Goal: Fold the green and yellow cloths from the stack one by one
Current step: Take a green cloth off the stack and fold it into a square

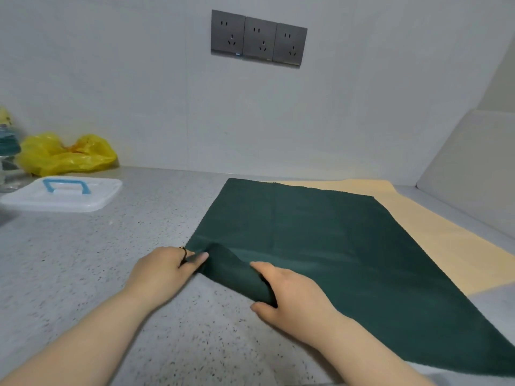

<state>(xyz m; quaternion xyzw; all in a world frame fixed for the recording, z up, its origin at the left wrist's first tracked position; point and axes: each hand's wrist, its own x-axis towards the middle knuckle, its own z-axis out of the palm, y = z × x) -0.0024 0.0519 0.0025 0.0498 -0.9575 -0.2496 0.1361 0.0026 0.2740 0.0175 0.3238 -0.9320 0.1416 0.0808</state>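
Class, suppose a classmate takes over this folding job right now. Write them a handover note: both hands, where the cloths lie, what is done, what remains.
Left hand: pinches the near corner of the green cloth.
Right hand: grips the lifted near edge of the same cloth.
The green cloth lies spread on the yellow cloth, on the counter.
Done: only the near edge is raised; no fold finished.
Left: fold the green cloth, then the yellow cloth.
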